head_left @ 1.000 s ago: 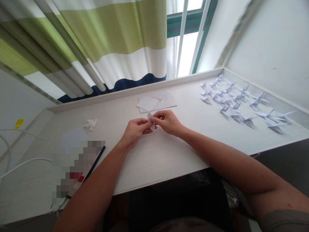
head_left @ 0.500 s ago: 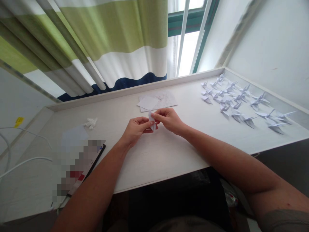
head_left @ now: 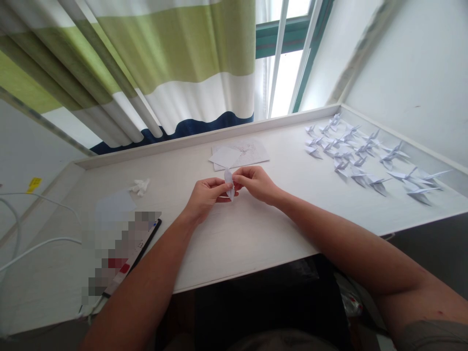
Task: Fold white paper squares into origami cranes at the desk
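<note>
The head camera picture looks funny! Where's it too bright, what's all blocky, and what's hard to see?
In the head view, the window glares almost white; in the head view, square blocks hide part of the flat object at lower left; in the head view, creases in the folded paper are hard to see.

Place: looks like a home, perhaps a bedroom or study
White desk [head_left: 256,239]: stands between pale walls [head_left: 417,63]
Striped curtain [head_left: 175,53]: hangs beyond the desk
Window [head_left: 294,40]: lets daylight in beyond the desk
Cables [head_left: 58,239]: loop over the desk's left end
</note>
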